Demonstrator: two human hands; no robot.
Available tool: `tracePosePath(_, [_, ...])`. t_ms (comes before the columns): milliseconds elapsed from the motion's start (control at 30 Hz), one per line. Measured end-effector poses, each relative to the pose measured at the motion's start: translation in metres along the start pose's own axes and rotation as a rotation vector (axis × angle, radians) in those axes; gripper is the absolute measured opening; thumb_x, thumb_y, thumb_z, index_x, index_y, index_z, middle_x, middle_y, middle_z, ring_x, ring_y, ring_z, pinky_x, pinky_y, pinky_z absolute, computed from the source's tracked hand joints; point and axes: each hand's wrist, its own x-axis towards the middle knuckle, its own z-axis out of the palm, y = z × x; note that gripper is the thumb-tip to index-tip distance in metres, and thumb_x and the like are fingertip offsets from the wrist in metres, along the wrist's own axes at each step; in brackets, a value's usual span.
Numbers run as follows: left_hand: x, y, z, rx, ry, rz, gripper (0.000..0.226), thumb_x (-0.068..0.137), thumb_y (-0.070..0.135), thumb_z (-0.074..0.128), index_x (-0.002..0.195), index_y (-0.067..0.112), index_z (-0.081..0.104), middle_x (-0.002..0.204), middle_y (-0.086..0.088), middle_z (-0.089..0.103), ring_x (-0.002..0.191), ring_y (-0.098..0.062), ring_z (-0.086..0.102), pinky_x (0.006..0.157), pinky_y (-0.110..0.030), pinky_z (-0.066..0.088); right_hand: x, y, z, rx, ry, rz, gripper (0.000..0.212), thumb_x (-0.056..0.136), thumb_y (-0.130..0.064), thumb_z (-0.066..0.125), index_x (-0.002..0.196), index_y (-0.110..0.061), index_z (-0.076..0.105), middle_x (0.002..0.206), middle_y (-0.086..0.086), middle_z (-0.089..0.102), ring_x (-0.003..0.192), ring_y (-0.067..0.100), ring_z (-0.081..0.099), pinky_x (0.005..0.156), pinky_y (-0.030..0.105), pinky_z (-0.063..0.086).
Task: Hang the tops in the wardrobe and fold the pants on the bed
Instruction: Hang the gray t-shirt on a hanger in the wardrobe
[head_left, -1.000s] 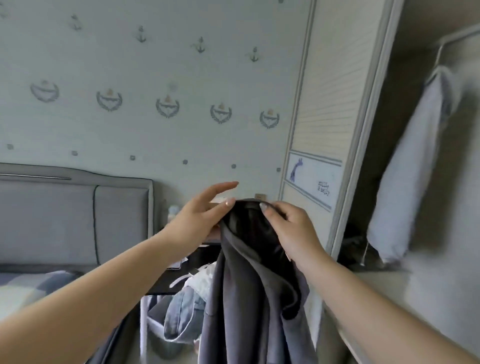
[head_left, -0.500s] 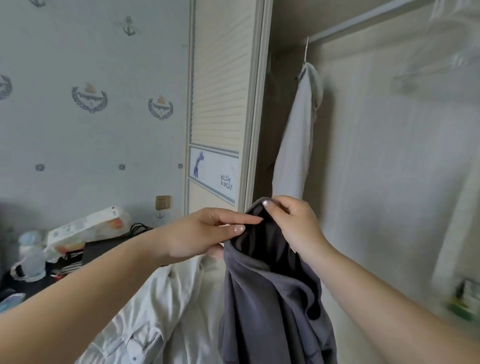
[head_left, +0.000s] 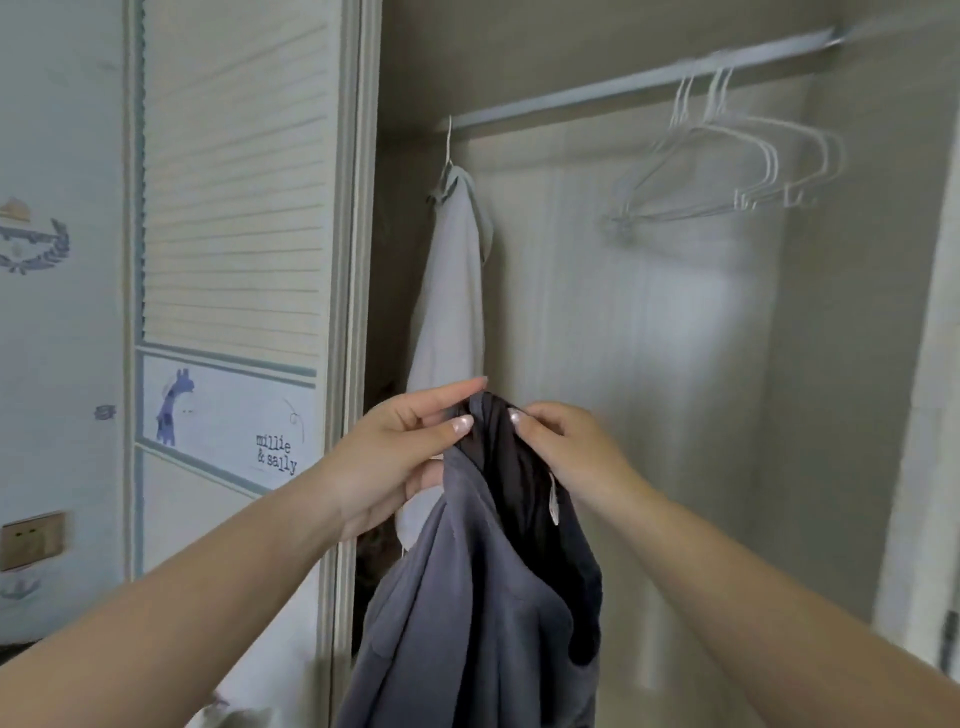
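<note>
Dark grey fabric top (head_left: 483, 597) hangs before the open wardrobe, collar pinched by left hand (head_left: 395, 457) and right hand (head_left: 571, 457) (probably to seat a hanger); metal rail (head_left: 639, 85) above.

- Wallpaper (head_left: 57, 156) far left, pale w/ crest motif (head_left: 31, 239) at the edge.
- Wall socket (head_left: 32, 540), brass-coloured, low left on that wall.
- Giraffe sticker (head_left: 174, 405) w/ text "millie & sally" (head_left: 277, 455) on a white panel below louvred slats (head_left: 234, 208).
- Small grey mark (head_left: 105, 412) on wallpaper, just left of that panel; too blurred to tell what it is.
</note>
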Motion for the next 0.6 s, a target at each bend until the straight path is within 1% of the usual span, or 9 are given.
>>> tracePosePath(67, [0.015,-0.003,0.001,-0.025,0.026,0.028,0.039,0.077,0.012,0.063,0.114,0.023,0.069,0.116,-0.008,0.069,0.101,-0.017,0.067,0.079,-0.027,0.056,0.007,-0.007,-0.007,0.087,-0.025,-0.015,0.017,0.091,-0.026,0.06,0.077,-0.03,0.067,0.076,-0.011,0.068,0.072,0.001,0.063,0.064,0.018,0.05])
tracePosePath(100, [0.025,-0.006,0.001,-0.039,0.036,0.028,0.041,0.076,0.012,0.064,0.116,0.023,0.068,0.116,-0.007,0.069,0.104,-0.018,0.065,0.086,-0.031,0.054,0.013,-0.01,-0.01,0.107,-0.012,-0.023,0.015,0.091,-0.023,0.06,0.081,-0.03,0.067,0.081,-0.008,0.069,0.076,0.003,0.065,0.065,0.019,0.052])
tracePosePath(167, [0.046,-0.01,-0.002,-0.031,0.057,0.026,0.045,0.078,0.01,0.064,0.121,0.022,0.063,0.118,-0.005,0.068,0.108,-0.02,0.062,0.099,-0.036,0.047,0.03,-0.016,-0.017,0.131,0.058,-0.055,0.014,0.091,-0.02,0.061,0.082,-0.031,0.067,0.081,-0.008,0.067,0.076,0.002,0.066,0.065,0.018,0.055])
tracePosePath(200, [0.058,-0.012,-0.004,-0.046,0.069,0.03,0.044,0.081,0.007,0.062,0.123,0.021,0.061,0.117,-0.004,0.068,0.106,-0.02,0.061,0.099,-0.033,0.046,0.039,-0.019,-0.022,0.133,0.091,-0.075,0.014,0.09,-0.021,0.062,0.082,-0.031,0.067,0.08,-0.008,0.067,0.076,0.003,0.065,0.066,0.019,0.056])
tracePosePath(333, [0.104,-0.009,-0.007,-0.166,0.118,0.049,0.041,0.091,-0.006,0.051,0.126,0.015,0.058,0.108,-0.006,0.072,0.088,-0.012,0.069,0.077,-0.022,0.056,0.079,-0.022,-0.043,0.061,0.155,-0.138,0.007,0.088,-0.027,0.064,0.084,-0.031,0.068,0.085,-0.008,0.066,0.086,0.011,0.065,0.071,0.021,0.057])
tracePosePath(467, [0.152,0.001,-0.009,-0.149,0.174,0.087,0.04,0.092,-0.003,0.052,0.128,0.014,0.057,0.113,-0.006,0.07,0.087,-0.011,0.068,0.081,-0.023,0.056,0.129,-0.022,-0.067,-0.062,0.221,-0.165,0.007,0.089,-0.031,0.062,0.084,-0.03,0.068,0.085,-0.012,0.066,0.091,0.016,0.066,0.081,0.031,0.057])
tracePosePath(533, [0.179,0.008,-0.007,-0.128,0.207,0.107,0.041,0.093,-0.001,0.052,0.13,0.013,0.056,0.116,-0.005,0.068,0.085,-0.009,0.067,0.08,-0.024,0.055,0.158,-0.023,-0.084,-0.132,0.263,-0.193,0.009,0.088,-0.033,0.062,0.081,-0.032,0.067,0.083,-0.012,0.066,0.089,0.013,0.064,0.086,0.035,0.055])
tracePosePath(567, [0.193,0.011,-0.007,-0.113,0.219,0.117,0.041,0.093,-0.001,0.052,0.132,0.012,0.055,0.117,-0.005,0.066,0.085,-0.009,0.065,0.081,-0.024,0.053,0.172,-0.025,-0.094,-0.165,0.282,-0.21,0.01,0.088,-0.033,0.062,0.079,-0.033,0.066,0.08,-0.014,0.064,0.085,0.01,0.063,0.086,0.032,0.054])
tracePosePath(600, [0.206,0.014,-0.006,-0.102,0.226,0.134,0.041,0.093,-0.001,0.052,0.133,0.012,0.054,0.116,-0.005,0.065,0.083,-0.009,0.064,0.079,-0.022,0.051,0.185,-0.028,-0.104,-0.213,0.308,-0.228,0.012,0.088,-0.034,0.062,0.077,-0.034,0.064,0.076,-0.016,0.062,0.08,0.006,0.061,0.084,0.025,0.052])
